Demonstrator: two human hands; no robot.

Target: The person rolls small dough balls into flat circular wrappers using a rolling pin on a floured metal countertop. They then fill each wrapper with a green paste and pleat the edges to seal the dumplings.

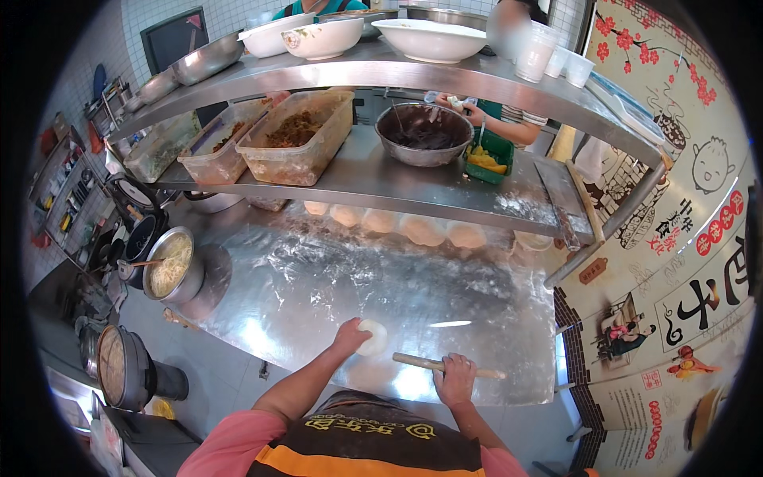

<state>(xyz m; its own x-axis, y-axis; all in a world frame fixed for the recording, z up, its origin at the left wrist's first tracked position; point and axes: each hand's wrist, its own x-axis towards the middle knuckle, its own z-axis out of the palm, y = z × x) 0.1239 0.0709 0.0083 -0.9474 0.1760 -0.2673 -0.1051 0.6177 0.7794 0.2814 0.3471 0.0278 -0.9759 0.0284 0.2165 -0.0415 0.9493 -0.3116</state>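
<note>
My left hand [351, 337] holds the left edge of a small round of pale dough [374, 339] at the near side of the floured steel worktable [334, 292]. To the right, my right hand [458, 377] grips a thin wooden rolling pin [417, 361] that lies crosswise, its bare left end pointing towards the dough. The pin and the round are apart. Several large dough lumps [422, 229] sit in a row at the back of the table, partly beneath the shelf.
A metal pot of pale shreds [171, 266] stands at the table's left. The lower shelf [357, 161] holds plastic tubs of filling [298, 134], a bowl of dark paste [424, 134] and a green container [490, 158]. White bowls [429, 40] stand above. Two people are beyond.
</note>
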